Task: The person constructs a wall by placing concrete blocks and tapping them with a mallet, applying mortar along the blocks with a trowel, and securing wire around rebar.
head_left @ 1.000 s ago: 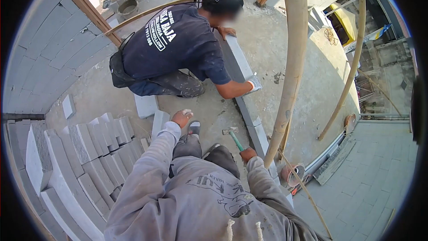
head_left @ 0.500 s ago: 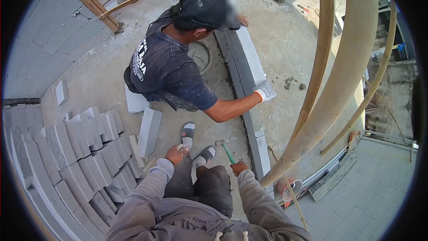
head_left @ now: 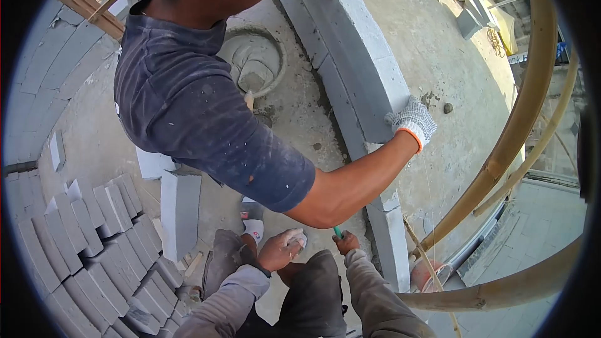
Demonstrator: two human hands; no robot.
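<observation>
My right hand (head_left: 346, 243) is closed on the green handle of a hammer (head_left: 338, 232); its head is hidden behind a co-worker's forearm. My left hand (head_left: 280, 249) rests dusty on my knee, fingers loosely curled, holding nothing. Right in front of me a co-worker in a dark T-shirt (head_left: 188, 100) bends over, the gloved hand (head_left: 413, 119) pressing on a long grey block (head_left: 369, 56) set on a low row of blocks.
Several grey blocks lean in a stack (head_left: 87, 244) at the left, with one loose block (head_left: 178, 203) lying beside it. A round pan of mortar (head_left: 253, 62) sits on the concrete floor. Bamboo poles (head_left: 519, 125) cross at the right, beyond the row's edge.
The view has dropped closer to the co-worker, whose arm now covers the hammer head. My left hand moved from beside my knee onto it. My right hand stays on the hammer.
</observation>
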